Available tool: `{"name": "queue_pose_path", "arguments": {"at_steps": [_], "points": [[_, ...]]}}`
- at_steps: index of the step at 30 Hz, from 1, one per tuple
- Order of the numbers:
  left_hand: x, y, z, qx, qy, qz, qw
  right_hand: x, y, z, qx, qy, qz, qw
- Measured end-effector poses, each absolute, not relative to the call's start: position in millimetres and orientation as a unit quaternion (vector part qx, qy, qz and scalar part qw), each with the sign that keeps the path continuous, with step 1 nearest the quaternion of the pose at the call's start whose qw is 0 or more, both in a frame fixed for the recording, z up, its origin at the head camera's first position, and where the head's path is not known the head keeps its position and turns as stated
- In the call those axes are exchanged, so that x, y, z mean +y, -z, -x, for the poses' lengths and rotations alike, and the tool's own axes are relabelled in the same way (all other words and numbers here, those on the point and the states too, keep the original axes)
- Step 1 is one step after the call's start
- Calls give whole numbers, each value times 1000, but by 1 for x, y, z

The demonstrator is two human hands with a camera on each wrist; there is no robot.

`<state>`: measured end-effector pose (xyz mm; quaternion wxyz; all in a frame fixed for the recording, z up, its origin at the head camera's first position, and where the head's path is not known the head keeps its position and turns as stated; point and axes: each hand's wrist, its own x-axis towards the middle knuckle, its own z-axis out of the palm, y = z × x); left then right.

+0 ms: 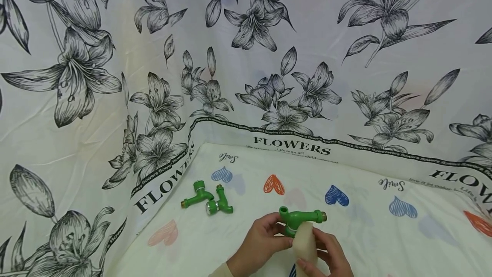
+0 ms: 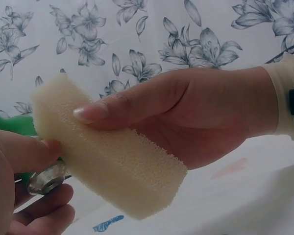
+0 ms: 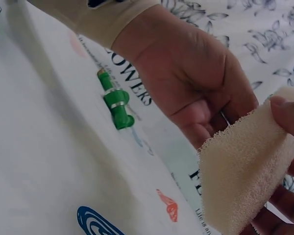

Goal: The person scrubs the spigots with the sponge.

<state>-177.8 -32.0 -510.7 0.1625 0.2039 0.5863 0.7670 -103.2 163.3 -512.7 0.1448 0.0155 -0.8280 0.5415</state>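
Observation:
A green faucet (image 1: 307, 216) with a brass threaded end is held upside down by my left hand (image 1: 263, 240), its spout opening pointing up. The left fingers grip it around the lower, knob end. My right hand (image 1: 332, 253) holds a cream-coloured sponge block (image 1: 305, 243), thumb on one face and fingers behind. This sponge (image 2: 108, 152) stands right against the faucet and partly covers it. In the left wrist view, a silver metal part (image 2: 48, 178) shows between the left fingers. From the right wrist camera, the sponge (image 3: 250, 166) hides most of the held faucet.
Two more green faucets, one lying farther back (image 1: 197, 195) and one beside it (image 1: 220, 202), are on the left of the white cloth (image 1: 250, 195) printed with hearts. A flower-printed curtain (image 1: 238, 84) rises behind and at the left.

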Motion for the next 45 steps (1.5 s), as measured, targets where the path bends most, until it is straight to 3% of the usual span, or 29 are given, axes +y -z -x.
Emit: {"name": "queue_pose_path", "arguments": {"at_steps": [7, 14, 20, 28, 37, 45], "points": [[-33, 511, 178, 596, -754, -239, 139, 163, 513, 104, -821, -552, -22, 141], [-34, 505, 173, 566, -766, -232, 199, 173, 510, 112, -807, -585, 48, 62], [-34, 504, 171, 562, -769, -228, 201, 176, 512, 113, -801, -594, 68, 43], [-31, 509, 176, 598, -758, -225, 135, 163, 513, 107, -808, -582, 30, 82], [-32, 510, 176, 578, -781, -192, 139, 156, 517, 102, -823, -543, -11, 167], [-33, 512, 177, 583, -767, -233, 133, 159, 514, 104, -829, -541, -5, 144]]}}
